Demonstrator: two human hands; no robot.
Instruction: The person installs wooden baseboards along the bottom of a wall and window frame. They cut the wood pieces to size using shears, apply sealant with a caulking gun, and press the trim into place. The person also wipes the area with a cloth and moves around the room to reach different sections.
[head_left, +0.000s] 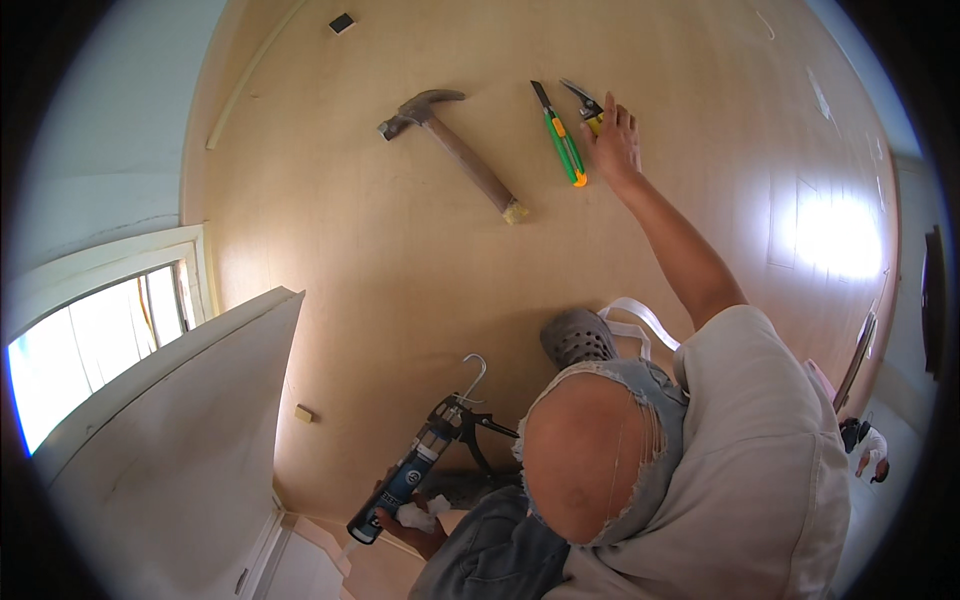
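Observation:
My left hand is closed around the lower end of a caulking gun with a dark blue cartridge, held aslant near my knee. A crumpled white tissue is bunched in the same hand. Stretched far out, my right hand has its fingers and thumb around the yellow handles of a pair of snips, whose dark jaws point up and left. Just left of it lies a green and orange utility knife with its black blade out. Further left, a claw hammer rests on the wooden surface.
The tools lie on a broad light-wood floor. A small dark block sits at the far end, a small yellowish block at left. A white panel stands beside a window. Another person appears far right.

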